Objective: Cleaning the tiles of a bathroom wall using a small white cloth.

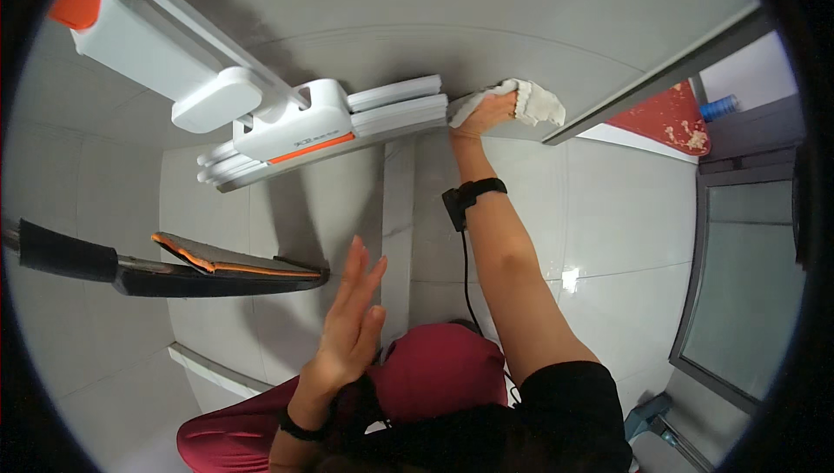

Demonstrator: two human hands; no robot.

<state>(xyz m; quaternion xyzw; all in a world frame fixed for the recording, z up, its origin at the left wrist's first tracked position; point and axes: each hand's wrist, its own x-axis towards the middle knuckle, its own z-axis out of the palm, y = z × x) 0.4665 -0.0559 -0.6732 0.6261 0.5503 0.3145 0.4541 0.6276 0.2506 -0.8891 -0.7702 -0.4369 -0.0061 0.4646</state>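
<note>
My right hand [493, 115] reaches far forward and presses a crumpled white cloth [540, 104] against the grey tiled wall. Part of the cloth shows on both sides of the hand, and the fingers are partly hidden by it. Just left of that hand, a white rack [300, 130] with several folded bars and an orange stripe is fixed to the wall. My left hand [349, 321] is raised near my knee, fingers stretched out and holding nothing. To its left is a flat black tool [221, 280] with a grey, orange-edged pad and a dark handle.
A red-topped surface [665, 119] with a blue bottle-like thing [719, 108] lies beyond a grey frame edge [660, 73] at right. A grey-framed glass panel [749, 282] stands below it. Light tiles [486, 256] cover the floor, and a pale strip [398, 221] crosses them.
</note>
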